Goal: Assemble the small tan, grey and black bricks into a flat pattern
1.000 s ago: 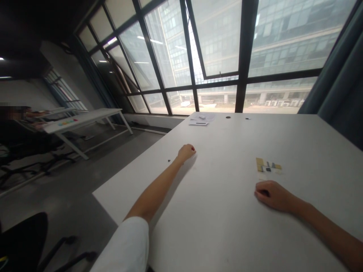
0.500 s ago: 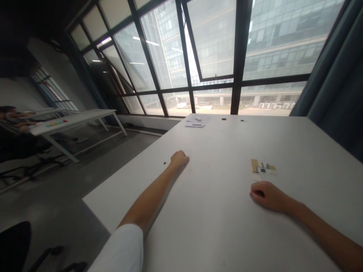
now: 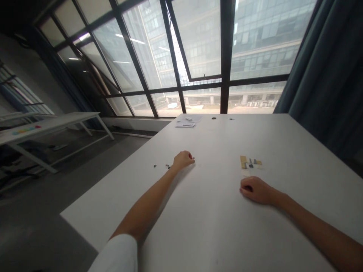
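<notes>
Hands (image 3: 183,159) (image 3: 256,190) curl apart, grip unclear, near tiny parts (image 3: 251,166); distant papers (image 3: 180,124) unreadable.

Dark-framed windows (image 3: 227,81) filled twelve o'clock, one pane tilted open, with daylight coming through and a glassy building (image 3: 263,45) beyond. A blue-grey curtain (image 3: 323,79) hung at two. At nine, a white side table (image 3: 68,117) stood in shadow; grey floor (image 3: 36,207) spread at eight. A broad white table (image 3: 227,230) ran from six towards twelve.
</notes>
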`<control>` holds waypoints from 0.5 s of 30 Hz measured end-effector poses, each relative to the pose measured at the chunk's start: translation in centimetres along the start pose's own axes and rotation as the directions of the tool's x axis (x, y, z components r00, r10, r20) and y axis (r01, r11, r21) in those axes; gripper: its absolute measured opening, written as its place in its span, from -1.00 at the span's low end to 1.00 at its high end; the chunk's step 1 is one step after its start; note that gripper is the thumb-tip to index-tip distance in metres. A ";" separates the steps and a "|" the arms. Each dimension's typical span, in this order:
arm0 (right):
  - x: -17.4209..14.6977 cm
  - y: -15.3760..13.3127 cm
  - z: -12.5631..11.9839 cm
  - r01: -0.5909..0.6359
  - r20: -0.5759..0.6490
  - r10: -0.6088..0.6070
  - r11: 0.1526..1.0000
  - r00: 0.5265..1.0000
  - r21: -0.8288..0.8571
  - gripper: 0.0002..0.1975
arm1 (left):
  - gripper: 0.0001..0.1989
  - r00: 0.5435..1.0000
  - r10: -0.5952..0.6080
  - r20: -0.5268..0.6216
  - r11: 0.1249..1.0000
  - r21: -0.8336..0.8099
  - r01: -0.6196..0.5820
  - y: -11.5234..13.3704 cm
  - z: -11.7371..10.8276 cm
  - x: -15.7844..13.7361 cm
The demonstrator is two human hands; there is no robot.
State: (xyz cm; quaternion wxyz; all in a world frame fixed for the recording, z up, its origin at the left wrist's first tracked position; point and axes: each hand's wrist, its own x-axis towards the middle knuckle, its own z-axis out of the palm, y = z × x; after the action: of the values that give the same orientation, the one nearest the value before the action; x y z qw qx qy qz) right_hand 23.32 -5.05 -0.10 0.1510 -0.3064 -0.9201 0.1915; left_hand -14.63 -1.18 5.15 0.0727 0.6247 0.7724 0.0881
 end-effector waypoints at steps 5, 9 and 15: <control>-0.1 0.1 0.0 0.062 -0.041 -0.061 0.998 0.997 0.028 -0.74 | -0.86 0.953 0.294 -0.071 0.955 -0.015 -0.296 6.5 1.6 -2.5; -0.1 0.6 -0.3 0.083 -0.197 -0.081 0.997 0.977 0.002 -0.72 | -0.88 0.863 0.498 -0.090 0.863 -0.049 -0.503 11.5 2.7 -4.5; -0.1 1.7 -1.8 -0.086 -0.487 0.026 0.991 0.873 -0.101 -0.83 | -0.89 0.727 0.673 -0.136 0.723 -0.087 -0.685 16.1 4.7 -6.0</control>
State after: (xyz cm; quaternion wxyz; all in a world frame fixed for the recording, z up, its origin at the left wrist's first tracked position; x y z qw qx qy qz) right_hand 24.92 -3.42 0.69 0.3523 -0.3795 -0.8535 0.0574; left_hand 2.98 -3.52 4.27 0.0396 0.8530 0.4850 0.1886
